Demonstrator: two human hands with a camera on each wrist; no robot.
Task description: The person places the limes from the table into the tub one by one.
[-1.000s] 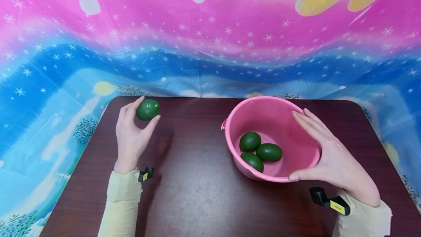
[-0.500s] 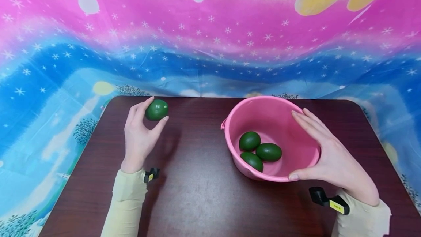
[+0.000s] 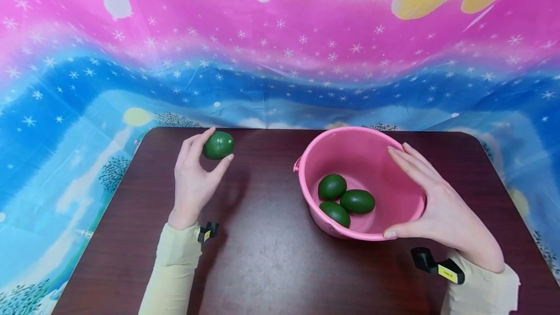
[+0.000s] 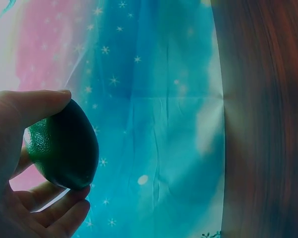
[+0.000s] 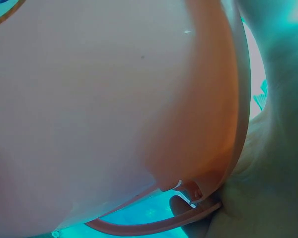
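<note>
In the head view, my left hand [image 3: 192,179] pinches a dark green avocado [image 3: 218,145] between thumb and fingers, raised over the left side of the table. The left wrist view shows the same avocado [image 4: 64,144] with the thumb on one side and fingertips on the other. A pink bucket [image 3: 389,174] stands right of centre, tilted toward me. Three more avocados lie together inside it, one of them the right-hand avocado [image 3: 358,201]. My right hand [image 3: 442,208] grips the bucket's right rim, thumb at the near edge. Up close, the bucket wall [image 5: 89,114] fills the right wrist view.
The dark brown wooden table [image 3: 271,266] has rounded far corners. A colourful pink and blue cloth backdrop [image 3: 271,77] hangs behind it and along both sides. The bucket's handle [image 5: 144,228] hangs at its side in the right wrist view.
My left hand has moved steadily to the right with the avocado, toward the bucket. My right hand, the bucket and the avocados inside have stayed in place.
</note>
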